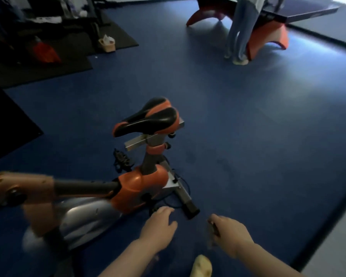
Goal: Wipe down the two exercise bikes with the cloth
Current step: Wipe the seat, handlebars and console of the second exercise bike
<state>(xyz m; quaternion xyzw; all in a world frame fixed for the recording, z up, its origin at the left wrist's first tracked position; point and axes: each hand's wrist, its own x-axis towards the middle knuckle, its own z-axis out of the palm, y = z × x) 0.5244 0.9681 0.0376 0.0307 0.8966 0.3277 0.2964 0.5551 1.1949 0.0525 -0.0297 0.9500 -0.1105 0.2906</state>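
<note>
One exercise bike (128,188) — just left of left hand (158,226), spread | right hand (230,234) — clenched on dark cloth (213,230)

Exercise bike (128,186) left on floor (248,136); table (268,21) far behind.

The exercise bike (136,188) beyond the left grip (158,226) has an orange and silver body; its saddle (148,118) is black with orange trim. The floor (248,136) is deep blue, the mats (48,66) black. The right grip (230,232) holds something dark.
</note>
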